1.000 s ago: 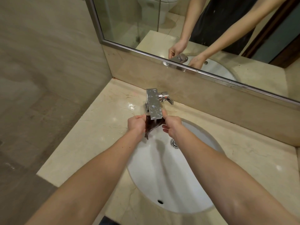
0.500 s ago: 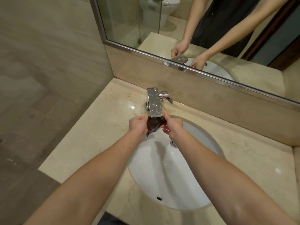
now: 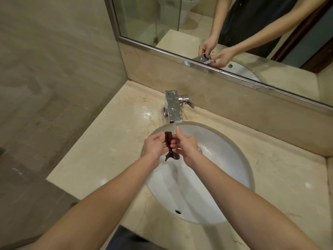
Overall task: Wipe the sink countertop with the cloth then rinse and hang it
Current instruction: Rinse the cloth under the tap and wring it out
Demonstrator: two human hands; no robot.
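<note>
From the head view, we see the left hand (image 3: 153,146) and right hand (image 3: 185,146) each with a closed grip on a dark wet cloth (image 3: 169,141) between them, over the sink (image 3: 225,159), just below the tap (image 3: 173,107) set in the bench (image 3: 100,150).

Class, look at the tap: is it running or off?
Running. A thin stream falls from the faucet spout into the sink, just above the cloth held in both hands.

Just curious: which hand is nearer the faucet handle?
Right. The right hand sits almost straight below the faucet handle; the left hand is farther off, left of the spout.
</note>
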